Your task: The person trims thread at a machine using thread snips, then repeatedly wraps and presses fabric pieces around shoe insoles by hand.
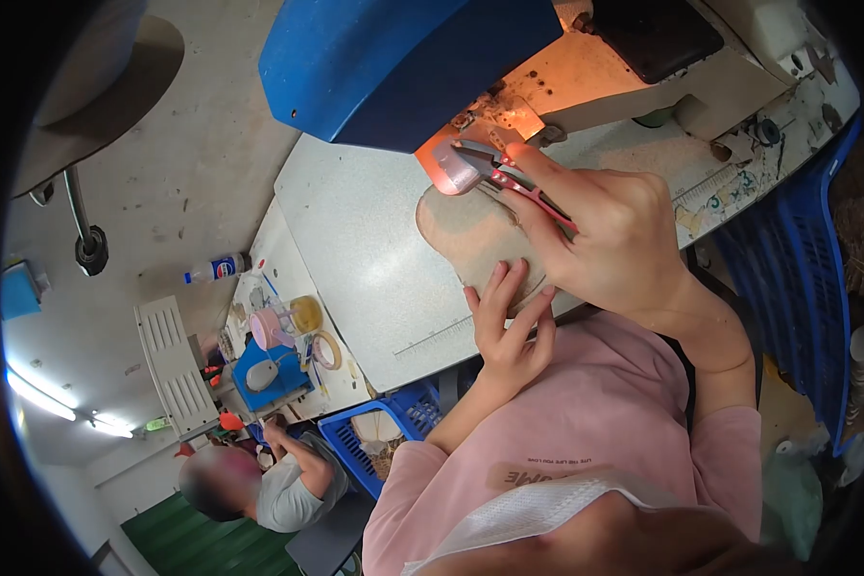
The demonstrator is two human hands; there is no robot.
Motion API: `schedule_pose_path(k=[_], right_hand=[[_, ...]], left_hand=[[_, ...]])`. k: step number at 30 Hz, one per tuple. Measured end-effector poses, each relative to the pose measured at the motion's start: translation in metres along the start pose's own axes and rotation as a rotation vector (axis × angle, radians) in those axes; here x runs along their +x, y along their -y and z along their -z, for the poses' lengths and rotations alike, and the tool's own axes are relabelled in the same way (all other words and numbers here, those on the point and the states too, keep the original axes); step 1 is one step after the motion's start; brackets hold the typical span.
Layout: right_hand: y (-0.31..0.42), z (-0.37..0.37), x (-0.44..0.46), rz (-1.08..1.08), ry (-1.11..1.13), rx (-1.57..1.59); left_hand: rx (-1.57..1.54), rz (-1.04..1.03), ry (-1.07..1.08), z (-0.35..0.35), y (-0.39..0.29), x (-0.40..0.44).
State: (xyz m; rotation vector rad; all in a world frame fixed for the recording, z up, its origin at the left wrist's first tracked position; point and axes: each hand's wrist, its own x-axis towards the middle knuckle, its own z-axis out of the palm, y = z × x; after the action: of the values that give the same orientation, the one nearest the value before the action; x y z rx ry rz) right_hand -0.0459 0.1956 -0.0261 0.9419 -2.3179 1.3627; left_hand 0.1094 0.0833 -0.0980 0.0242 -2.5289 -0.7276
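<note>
My right hand (614,230) is closed around red-handled snips (538,192), whose dark blades point left under the blue machine's edge. The blade tips are beside a small shiny piece lit pinkish (454,171). Below them on the worktable (346,240) lies a flat beige-grey piece (466,230) with a rounded end. My left hand (514,336) rests on the lower part of that piece with its fingers spread. Whether the snips' tips touch the shiny piece cannot be made out.
A blue machine (394,67) with an orange-lit work area overhangs the table. Blue baskets (778,278) stand at right and lower centre. Tape, a pink cup (271,328) and a bottle (219,269) are at left. Another person (298,480) sits at lower left.
</note>
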Motion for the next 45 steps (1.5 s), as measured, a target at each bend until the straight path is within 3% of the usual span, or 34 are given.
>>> schedule_pose_path(k=[21, 27, 42, 45], right_hand=[[-0.011, 0.020, 0.007, -0.013, -0.177, -0.135], [-0.014, 0.028, 0.013, -0.122, -0.170, -0.216], [-0.009, 0.023, 0.017, -0.065, -0.128, -0.180], [-0.010, 0.029, 0.021, -0.088, -0.139, -0.303]], left_hand=[[-0.002, 0.002, -0.002, 0.000, 0.001, 0.000], [-0.008, -0.009, 0.005, 0.002, 0.001, 0.001], [-0.009, -0.015, 0.006, 0.000, 0.001, 0.001], [-0.013, -0.016, 0.002, 0.000, 0.002, 0.001]])
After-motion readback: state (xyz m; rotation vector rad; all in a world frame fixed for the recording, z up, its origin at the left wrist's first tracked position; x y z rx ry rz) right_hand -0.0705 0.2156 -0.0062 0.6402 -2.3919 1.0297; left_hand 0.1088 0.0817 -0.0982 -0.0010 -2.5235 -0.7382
